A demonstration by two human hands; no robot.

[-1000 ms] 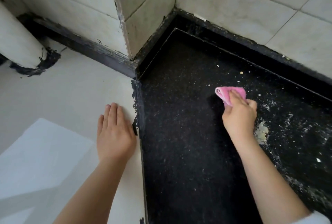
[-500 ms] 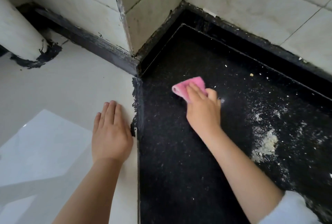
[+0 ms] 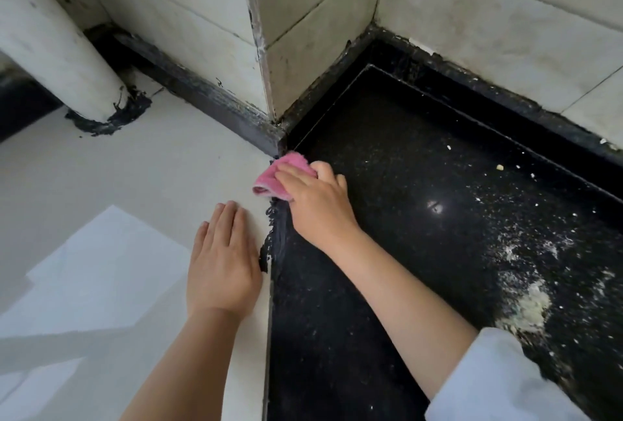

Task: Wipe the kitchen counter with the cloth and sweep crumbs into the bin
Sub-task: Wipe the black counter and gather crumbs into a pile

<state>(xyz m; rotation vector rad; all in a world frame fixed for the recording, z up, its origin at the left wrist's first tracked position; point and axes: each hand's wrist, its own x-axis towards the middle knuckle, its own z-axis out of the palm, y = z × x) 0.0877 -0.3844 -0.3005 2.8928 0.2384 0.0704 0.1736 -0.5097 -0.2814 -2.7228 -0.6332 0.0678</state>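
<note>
fig.: head view, looking down at a counter corner. my right hand [image 3: 317,208] grips the pink cloth [image 3: 281,175], fingers curled over the top of the folded wad w/ the thumb out of sight underneath; the cloth sits at the far left edge of the black counter [image 3: 387,218], right on the seam where black stone meets the white surface [image 3: 135,184], just below the tiled wall corner [image 3: 266,59]. part of the cloth overhangs onto the white side. my left hand [image 3: 220,265] lies flat on the white surface, fingers straight and together, holding nothing, just beside the seam and near the cloth hand but apart from it.

progress (my estimate): early to mid. the black stone around and below the cloth looks mostly free of debris, only fine specks. the crumbs [image 3: 526,299] are not dealt with: a pale clump plus a wide scatter of white bits lies well apart to the right, near my right sleeve [image 3: 499,380], w/ a few loose pieces along the back ledge [image 3: 499,167]. so approx. the left part of the counter reads as wiped, the right part not.

left to do: wipe the right part, gather clump + scatter, clear the bits by the back ledge, then get them into the bin. no bin is in view, so i can't tell where it is. a white pipe [image 3: 57,49] stands at far left, off the work area.
</note>
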